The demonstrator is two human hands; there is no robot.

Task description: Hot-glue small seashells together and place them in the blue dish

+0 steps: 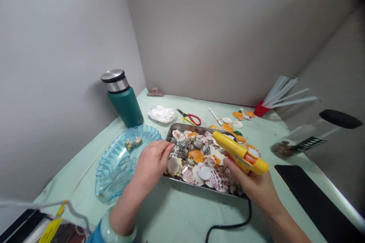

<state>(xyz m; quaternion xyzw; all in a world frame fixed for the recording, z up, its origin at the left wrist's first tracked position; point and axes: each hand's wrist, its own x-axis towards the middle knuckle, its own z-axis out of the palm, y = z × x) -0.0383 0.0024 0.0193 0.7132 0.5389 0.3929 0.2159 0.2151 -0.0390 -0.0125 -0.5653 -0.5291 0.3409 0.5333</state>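
My right hand (258, 188) grips a yellow glue gun (238, 152), its nozzle pointing left over the far part of a metal tray (199, 187). Many seashells (205, 171) fill the tray, white, speckled, orange and grey. At the tray's left edge, my left hand (152, 163) has thumb and fingers pinched together; whatever may be between them is too small to make out. Left of it lies a translucent blue shell-shaped plate (104, 171), bearing two small shells (137, 141). A black cord (228, 226) curves across the table near my right hand.
A green bottle (125, 106) stands behind the plate. White tissue (162, 114), scissors (192, 118), a marker (215, 116) and loose orange shells (238, 115) lie along the back. At right are glue sticks in a red cup (261, 109), a clear jar (299, 138) and a black slab (313, 201).
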